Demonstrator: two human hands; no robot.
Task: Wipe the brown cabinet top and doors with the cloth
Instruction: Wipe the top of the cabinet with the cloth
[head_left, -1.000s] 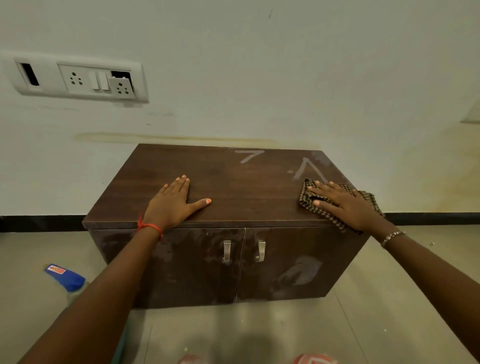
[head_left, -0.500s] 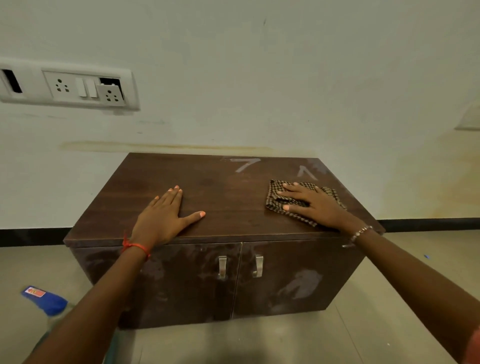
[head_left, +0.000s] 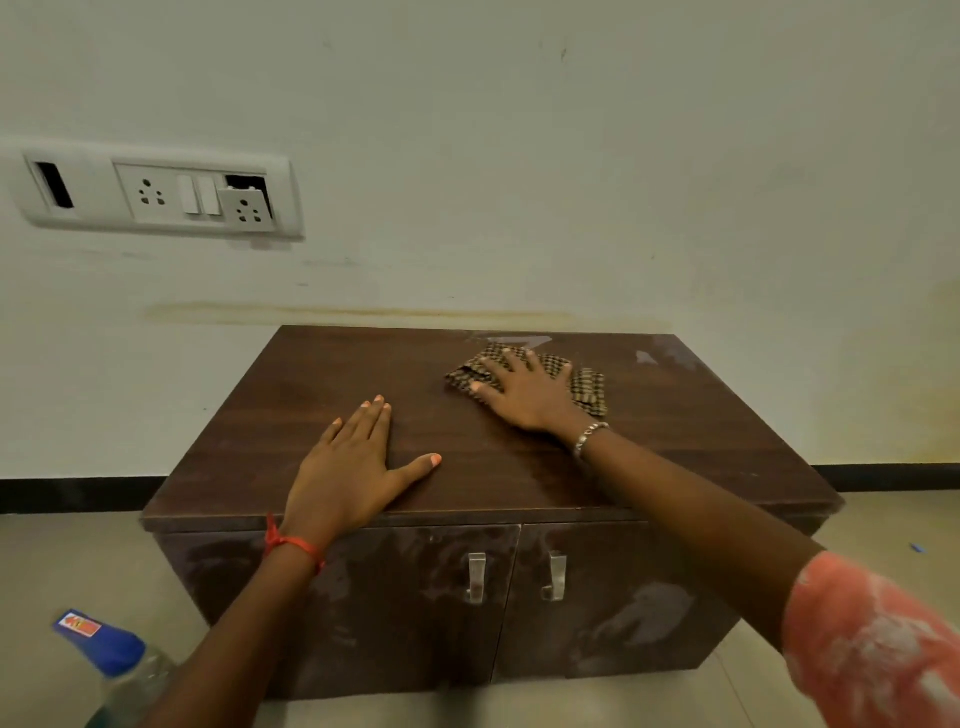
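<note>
A low brown cabinet (head_left: 675, 441) stands against the wall, its two doors (head_left: 623, 597) shut, each with a metal handle. A brown checked cloth (head_left: 587, 387) lies on the top near the back, right of centre. My right hand (head_left: 524, 389) presses flat on the cloth with fingers spread. My left hand (head_left: 353, 467) rests flat on the bare top near the front left, holding nothing. Pale dusty smears show on the back right corner of the top and on both doors.
A clear bottle with a blue cap (head_left: 104, 649) stands on the floor at the lower left. A white socket and switch panel (head_left: 156, 192) is on the wall above left. Tiled floor (head_left: 883, 525) surrounds the cabinet.
My right hand has slid the cloth from the right front of the top leftward and toward the back, over the chalk-like marks. The left hand stays planted.
</note>
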